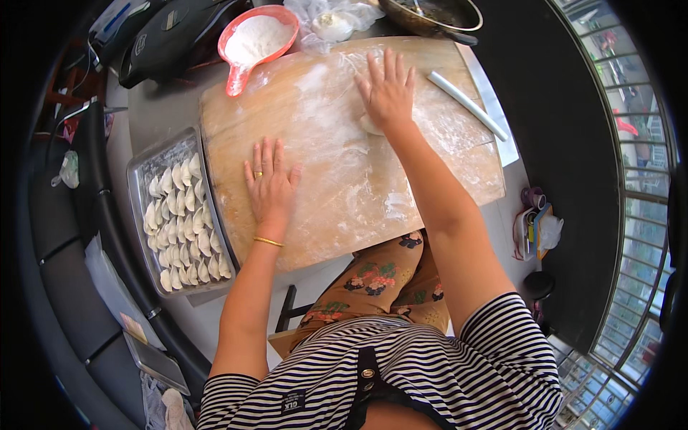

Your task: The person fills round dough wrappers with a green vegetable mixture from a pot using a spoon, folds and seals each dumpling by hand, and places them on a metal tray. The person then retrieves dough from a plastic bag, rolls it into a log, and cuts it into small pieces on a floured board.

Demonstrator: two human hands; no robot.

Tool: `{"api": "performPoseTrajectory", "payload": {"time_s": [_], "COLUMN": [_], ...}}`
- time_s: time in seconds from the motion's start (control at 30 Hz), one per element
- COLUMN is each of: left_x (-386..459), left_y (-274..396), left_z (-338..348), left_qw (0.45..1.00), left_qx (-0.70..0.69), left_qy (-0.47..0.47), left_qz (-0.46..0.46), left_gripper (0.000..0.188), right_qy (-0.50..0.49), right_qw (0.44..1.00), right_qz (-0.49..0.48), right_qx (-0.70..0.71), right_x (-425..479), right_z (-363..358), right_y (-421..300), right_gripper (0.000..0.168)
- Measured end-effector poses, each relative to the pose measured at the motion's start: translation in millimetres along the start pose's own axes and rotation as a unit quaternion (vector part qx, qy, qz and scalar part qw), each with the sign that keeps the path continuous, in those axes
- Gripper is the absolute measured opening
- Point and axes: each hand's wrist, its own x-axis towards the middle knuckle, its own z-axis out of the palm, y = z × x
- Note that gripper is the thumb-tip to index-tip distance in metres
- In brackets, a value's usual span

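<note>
My left hand [271,188] rests palm down on the left part of a floured wooden board [317,215], fingers spread and nothing held. Farther out, near the board's back right, my right hand [388,94] lies flat with spread fingers. A small pale piece of dough [370,125] shows beside the heel of that hand; how much of it the palm covers is hidden. White flour is smeared over the board, most thickly around the right hand. To the right of this hand lies a white rolling pin [467,106], set at a slant.
Left of the board, a metal tray [132,174] holds rows of folded dumplings [180,215]. A red handled bowl of flour [259,43] touches the back edge, near a plastic bag [336,24]. Behind stand a black appliance [172,40] and a frying pan [438,16].
</note>
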Motion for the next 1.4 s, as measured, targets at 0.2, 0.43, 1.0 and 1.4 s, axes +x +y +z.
{"api": "performPoseTrajectory", "payload": {"time_s": [0.2, 0.43, 1.0, 1.4], "left_x": [-0.1, 1.7, 1.3, 0.5], "left_y": [0.7, -0.5, 3.1, 3.1], "left_z": [-3.4, -0.9, -7.4, -6.5], "left_qw": [1.0, 1.0, 1.0, 1.0], "left_qx": [-0.004, -0.01, -0.008, -0.026], "left_qy": [-0.002, -0.003, -0.023, 0.002], "left_qz": [-0.008, -0.003, -0.009, -0.004], "left_gripper": [0.063, 0.062, 0.062, 0.063], "right_qy": [-0.014, -0.176, -0.093, -0.342], "right_qw": [0.999, 0.973, 0.993, 0.831], "right_qz": [0.034, -0.02, -0.046, -0.364], "right_qx": [0.026, 0.151, 0.056, 0.246], "right_x": [-33.5, -148.5, 31.4, -14.9], "right_z": [-13.7, -92.0, 27.1, -30.6], "right_y": [-25.9, -57.8, 44.2, 10.7], "right_gripper": [0.065, 0.07, 0.073, 0.058]}}
